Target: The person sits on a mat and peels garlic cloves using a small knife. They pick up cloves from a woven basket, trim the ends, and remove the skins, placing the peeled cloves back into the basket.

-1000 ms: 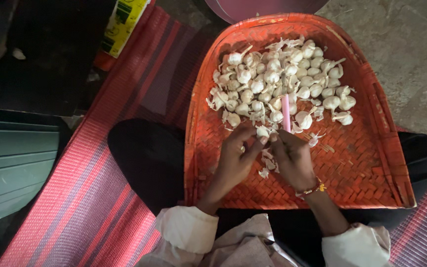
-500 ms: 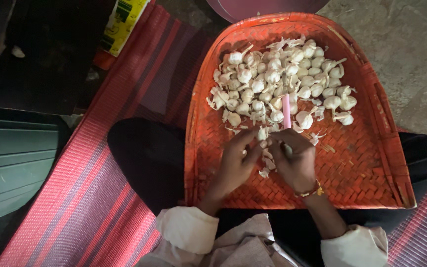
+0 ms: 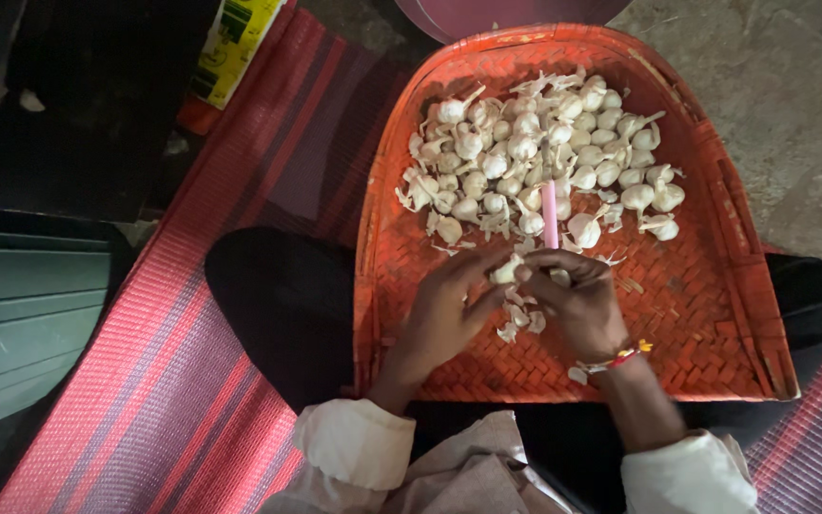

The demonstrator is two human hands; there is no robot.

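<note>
1. Head view, what's changed: compared with a second ago, the hands sit in pretty much the same spot over the near half of the orange woven tray [image 3: 715, 314]. The pink knife handle [image 3: 549, 214] still sticks up from the right hand [image 3: 577, 305], just tipped a touch differently. The bulb has turned a little between the fingers, so my guess is one clove or skin is being worked loose rather than a new bulb fetched.

2. Same view, the grip: the left hand [image 3: 444, 314] is pinched closed around a single garlic bulb [image 3: 506, 272], thumb and fingertips on it. The right hand is curled closed on the knife, and its fingertips touch the same bulb from the other side.

3. Where it lies: the bulb sits right between both hands, lifted just above the tray. A few peel scraps [image 3: 518, 322] lie beneath the hands. The garlic pile [image 3: 535, 157] is further up the tray, apart from the hands.

4. The tray rests on the person's lap, over a striped red mat [image 3: 164, 381].
</note>
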